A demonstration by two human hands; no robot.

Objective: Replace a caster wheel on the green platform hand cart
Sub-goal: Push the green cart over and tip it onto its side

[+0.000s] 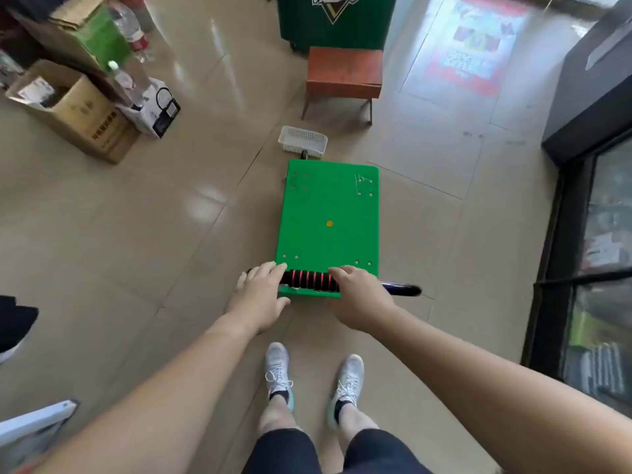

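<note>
- While the person stands in pale grey lace-up trainers [278,371] on the glossy beige tiled floor [136,251], the left hand [261,295] and right hand [359,299] each grip the black cart handle bar with red rings [309,280], fingers curled over it.
- Just beyond the feet, the green rectangular platform hand cart [328,200] sits upright on the floor. Its flat deck has a yellow dot [329,223] at the centre and small bolt holes grouped near each corner.
- A dark caster wheel [304,154] peeks out at the far left edge.
- Touching that far edge lies a white perforated plastic basket [302,141]; its contents cannot be seen.
- Farther on stands a brown wooden stool [343,73].
- To the far left, open brown cardboard boxes [78,111] carry printing too blurred to read, and clear plastic bottles [131,25] stand among them.
- Farthest away, a dark green cabinet [335,18] bears a white logo, cropped and illegible.
</note>
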